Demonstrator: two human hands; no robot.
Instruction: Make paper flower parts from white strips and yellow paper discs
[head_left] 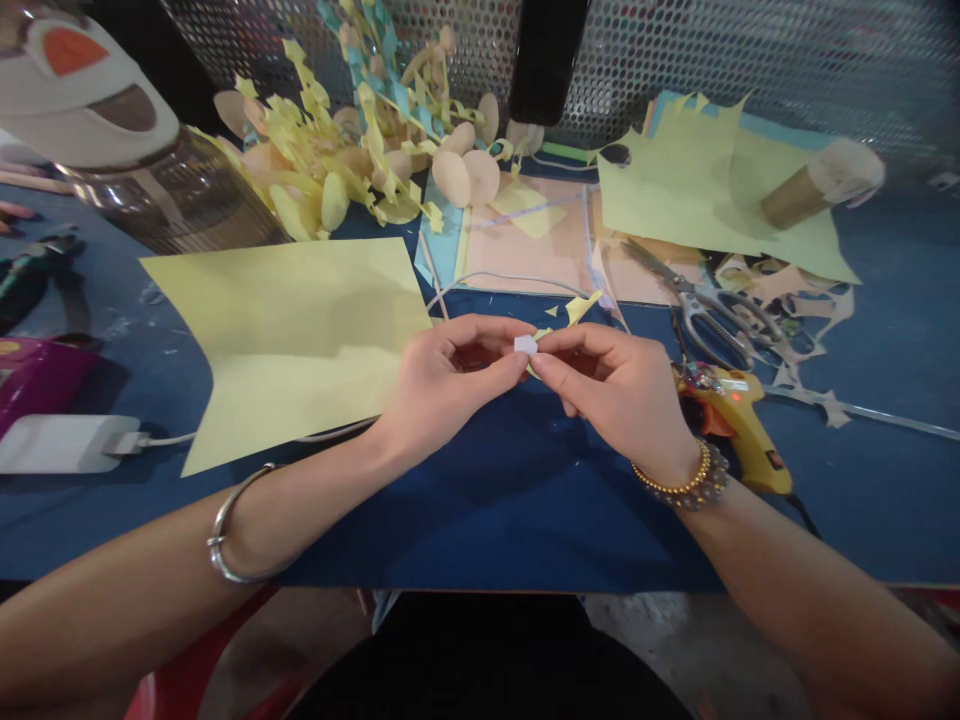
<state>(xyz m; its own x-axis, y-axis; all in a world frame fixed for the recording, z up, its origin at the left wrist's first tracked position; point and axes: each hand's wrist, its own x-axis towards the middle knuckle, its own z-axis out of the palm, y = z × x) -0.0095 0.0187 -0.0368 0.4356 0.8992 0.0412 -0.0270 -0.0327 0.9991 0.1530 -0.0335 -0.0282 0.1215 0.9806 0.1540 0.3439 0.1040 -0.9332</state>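
Observation:
Between the fingertips of both hands is a small white piece of paper (526,344), with a bit of yellow-green paper (537,366) behind and below it. My left hand (457,375) pinches it from the left with thumb and index finger. From the right, my right hand (611,385) pinches it the same way. The fingers partly hide the piece, so its full shape cannot be made out. Beside the left hand lies a large yellow paper sheet (300,340). A yellow paper scrap (583,306) lies just beyond the right fingertips.
A yellow glue gun (746,425) and grey-handled scissors (709,310) lie at right among paper offcuts (795,290). At the back are yellow and blue paper flowers (337,150), a clear tumbler (180,190) and a brown cup (802,190) on yellow sheets. A white charger (67,444) lies left.

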